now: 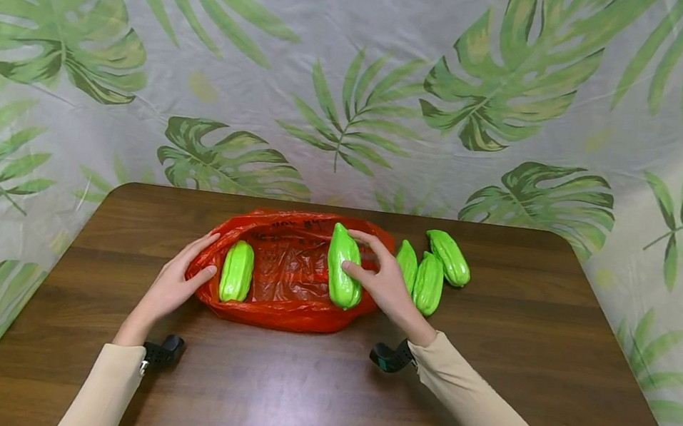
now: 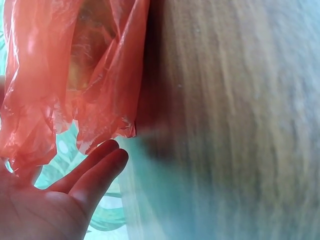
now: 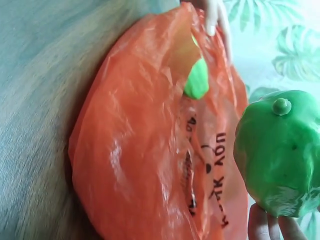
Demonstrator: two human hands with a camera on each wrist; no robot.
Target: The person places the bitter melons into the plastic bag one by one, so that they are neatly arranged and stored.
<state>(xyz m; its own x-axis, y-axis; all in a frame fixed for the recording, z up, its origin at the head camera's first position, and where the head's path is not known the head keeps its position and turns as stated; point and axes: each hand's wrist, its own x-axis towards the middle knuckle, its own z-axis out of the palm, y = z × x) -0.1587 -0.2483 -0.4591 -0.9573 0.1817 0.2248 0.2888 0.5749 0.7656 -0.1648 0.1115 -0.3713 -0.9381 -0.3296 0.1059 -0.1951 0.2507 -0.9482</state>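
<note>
A glossy green gourd, ridged and tapering to a point, is in my right hand. The hand grips it over the right part of an open red plastic bag. The right wrist view shows its rounded end with a small stem nub, fingertips against the underside. My left hand is at the bag's left rim, thumb and fingers spread. In the left wrist view two of its fingers are extended beside the crinkled bag edge. Another green gourd lies inside the bag at the left.
Right of the bag, three more green gourds lie close together on the dark wooden table. Behind its far edge hangs a pale cloth with printed leaves. Black wrist cameras sit below both hands.
</note>
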